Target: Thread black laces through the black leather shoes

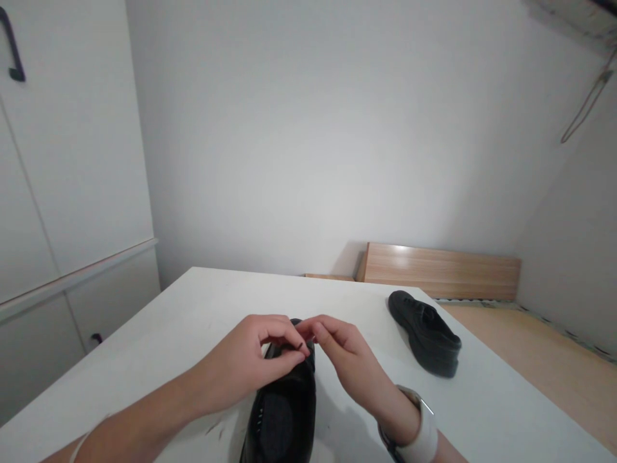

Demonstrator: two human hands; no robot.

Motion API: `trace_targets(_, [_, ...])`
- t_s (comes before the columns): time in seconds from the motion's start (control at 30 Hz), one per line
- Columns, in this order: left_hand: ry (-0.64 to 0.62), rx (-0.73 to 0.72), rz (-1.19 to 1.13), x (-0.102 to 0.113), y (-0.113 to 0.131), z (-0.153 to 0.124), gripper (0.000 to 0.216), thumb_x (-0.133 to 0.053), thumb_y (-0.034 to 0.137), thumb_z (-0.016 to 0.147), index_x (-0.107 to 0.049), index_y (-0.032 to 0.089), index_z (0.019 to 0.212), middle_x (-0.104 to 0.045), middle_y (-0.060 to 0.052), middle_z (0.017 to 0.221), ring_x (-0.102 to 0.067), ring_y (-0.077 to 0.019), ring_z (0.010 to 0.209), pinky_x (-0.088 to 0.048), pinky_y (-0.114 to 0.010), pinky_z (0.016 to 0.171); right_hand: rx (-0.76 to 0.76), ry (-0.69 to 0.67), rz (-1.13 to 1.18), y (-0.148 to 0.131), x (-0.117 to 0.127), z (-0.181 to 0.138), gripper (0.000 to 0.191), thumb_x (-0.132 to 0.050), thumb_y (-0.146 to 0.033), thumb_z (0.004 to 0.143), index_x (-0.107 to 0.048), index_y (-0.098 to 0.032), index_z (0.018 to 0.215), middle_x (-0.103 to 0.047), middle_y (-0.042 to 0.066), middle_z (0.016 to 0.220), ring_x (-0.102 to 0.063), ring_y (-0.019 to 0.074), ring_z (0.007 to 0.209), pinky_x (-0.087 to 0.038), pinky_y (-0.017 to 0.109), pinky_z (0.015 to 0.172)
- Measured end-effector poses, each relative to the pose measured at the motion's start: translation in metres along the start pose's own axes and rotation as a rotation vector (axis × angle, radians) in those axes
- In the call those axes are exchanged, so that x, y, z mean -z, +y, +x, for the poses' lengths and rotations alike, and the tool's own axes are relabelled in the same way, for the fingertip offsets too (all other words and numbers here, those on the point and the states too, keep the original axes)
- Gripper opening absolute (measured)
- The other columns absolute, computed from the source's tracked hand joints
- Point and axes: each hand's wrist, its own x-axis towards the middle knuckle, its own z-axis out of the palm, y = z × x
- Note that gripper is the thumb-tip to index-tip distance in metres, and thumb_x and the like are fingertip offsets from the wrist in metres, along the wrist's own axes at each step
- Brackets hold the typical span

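Observation:
A black shoe (282, 418) lies on the white table in front of me, its opening towards me and its toe pointing away. Over its front part, my left hand (263, 354) pinches a thin dark shoelace (301, 346) between thumb and fingertips. My right hand (342, 350) meets it from the other side, thumb and fingers drawn together at the lace area. Whatever sits between those right fingertips is too small to make out. Both hands cover most of the shoe's upper front.
A second black shoe (427, 334) rests near the right edge of the white table (193, 321). Beyond that edge are a wooden headboard (443, 270) and a tan bed surface (530, 347). A white cabinet (72, 161) stands at left, and a cord loop (585, 109) hangs upper right.

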Motion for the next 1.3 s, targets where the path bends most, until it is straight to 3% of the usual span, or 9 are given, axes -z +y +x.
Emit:
trace_targets(0.1, [0.023,-0.3,0.323,-0.001,-0.003,-0.004,0.02,-0.053,0.011,0.085,-0.071,0.019,0.084,-0.068,-0.003,0.084,-0.061,-0.0157,0.078,-0.048,-0.026,0.073,-0.049,-0.133,0.008,0.007,-0.002,-0.001,0.047,-0.051,-0.057,0.095,-0.066,-0.018,0.074,-0.059,-0.001,0.07,-0.053,0.0151,0.071,-0.044,0.028,0.072])
trace_targets(0.23, [0.049,-0.659,0.716,-0.002,-0.006,-0.005,0.029,-0.04,0.006,0.094,-0.068,0.016,0.093,-0.069,-0.008,0.086,-0.058,-0.0207,0.083,-0.047,-0.033,0.078,-0.119,-0.099,0.179,0.011,-0.003,-0.001,0.043,-0.064,-0.058,0.087,-0.064,-0.018,0.072,-0.054,-0.003,0.068,-0.047,0.013,0.068,-0.039,0.026,0.069])
trace_targets(0.47, [0.186,-0.782,0.819,-0.008,-0.014,-0.009,0.023,-0.049,0.008,0.095,-0.067,0.02,0.089,-0.07,-0.007,0.091,-0.057,-0.0221,0.088,-0.046,-0.037,0.082,-0.262,-0.087,0.394,0.01,0.001,-0.004,0.033,-0.081,-0.047,0.073,-0.068,-0.017,0.076,-0.064,-0.001,0.072,-0.054,0.0123,0.07,-0.04,0.026,0.074])
trace_targets(0.63, [0.204,-0.635,0.472,0.0,-0.029,-0.014,0.022,-0.049,0.005,0.094,-0.064,0.021,0.09,-0.066,-0.005,0.095,-0.057,-0.0183,0.093,-0.047,-0.03,0.083,-0.185,0.001,0.01,0.015,0.009,-0.008,0.025,-0.067,-0.041,0.085,-0.064,-0.018,0.077,-0.063,0.001,0.075,-0.055,0.0172,0.076,-0.041,0.031,0.076])
trace_targets(0.73, [0.179,-0.322,0.235,0.011,-0.048,-0.023,0.013,-0.053,0.015,0.095,-0.06,0.022,0.086,-0.067,-0.003,0.094,-0.061,-0.0168,0.091,-0.047,-0.027,0.08,-0.118,0.129,-0.316,0.025,0.019,-0.019,0.018,-0.056,-0.033,0.091,-0.061,-0.019,0.08,-0.064,0.003,0.082,-0.056,0.0212,0.084,-0.039,0.035,0.08])
trace_targets(0.87, [0.174,0.044,-0.055,0.015,-0.067,-0.035,0.012,-0.056,0.028,0.094,-0.057,0.022,0.084,-0.072,-0.004,0.102,-0.065,-0.0209,0.101,-0.046,-0.031,0.088,-0.14,0.15,-0.423,0.042,0.03,-0.038,0.018,-0.051,-0.033,0.094,-0.057,-0.02,0.083,-0.062,0.004,0.085,-0.055,0.0235,0.084,-0.039,0.037,0.08])
trace_targets(1.03, [0.115,0.061,-0.315,0.003,-0.055,-0.024,0.016,-0.052,0.035,0.096,-0.048,0.023,0.087,-0.077,-0.005,0.093,-0.067,-0.0198,0.094,-0.044,-0.033,0.087,-0.014,0.201,-0.525,0.034,0.026,-0.045,0.019,-0.047,-0.031,0.1,-0.055,-0.021,0.086,-0.058,0.003,0.085,-0.053,0.0234,0.083,-0.038,0.038,0.08])
trace_targets(1.17, [0.066,0.094,-0.297,-0.008,-0.035,-0.001,0.013,-0.062,0.031,0.089,-0.055,0.02,0.091,-0.07,0.003,0.069,-0.062,-0.0154,0.07,-0.043,-0.027,0.071,0.21,0.178,-0.658,0.007,0.014,-0.038,0.015,-0.047,-0.018,0.1,-0.051,-0.021,0.086,-0.056,0.002,0.084,-0.05,0.0214,0.081,-0.036,0.035,0.076])
trace_targets(1.3, [-0.03,0.057,-0.16,-0.016,-0.02,0.007,0.016,-0.067,0.032,0.085,-0.067,0.017,0.078,-0.068,0.001,0.069,-0.059,-0.0146,0.069,-0.041,-0.026,0.069,0.396,0.127,-0.764,-0.012,-0.001,-0.028,0.016,-0.051,-0.01,0.097,-0.048,-0.02,0.085,-0.056,0.001,0.082,-0.047,0.02,0.079,-0.033,0.034,0.073])
